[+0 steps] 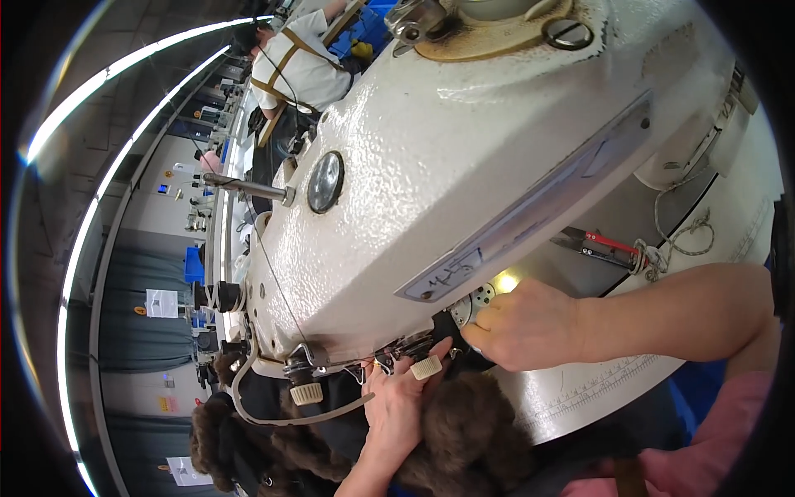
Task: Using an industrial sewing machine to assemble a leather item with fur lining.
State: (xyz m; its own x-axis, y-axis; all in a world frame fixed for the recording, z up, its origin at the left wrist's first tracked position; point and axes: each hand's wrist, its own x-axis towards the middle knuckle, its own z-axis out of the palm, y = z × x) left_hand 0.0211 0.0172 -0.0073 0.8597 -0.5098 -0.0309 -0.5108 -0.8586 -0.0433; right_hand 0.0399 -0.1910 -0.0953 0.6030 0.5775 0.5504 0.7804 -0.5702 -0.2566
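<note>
A white sewing machine head (356, 273) fills the middle of the view, slanting across it. Below its lower end lies a black garment with brown fur trim (468, 422). My left hand (393, 410) rests on that garment close to the needle area, fingers stretched out and apart, partly hidden by machine parts. Beside the round metal plate (461, 310), my right hand (523, 325) is closed with its fingers curled. Whatever its fingertips pinch is hidden. A small lamp (505, 282) glows just behind this hand.
Red-handled scissors (609, 250) and a knotted cord (654, 258) lie on the white tabletop (571, 398), which has ruler markings. A metal thread post (248, 187) juts from the machine. Another person (302, 66) in a white top sits farther back, near blue bins.
</note>
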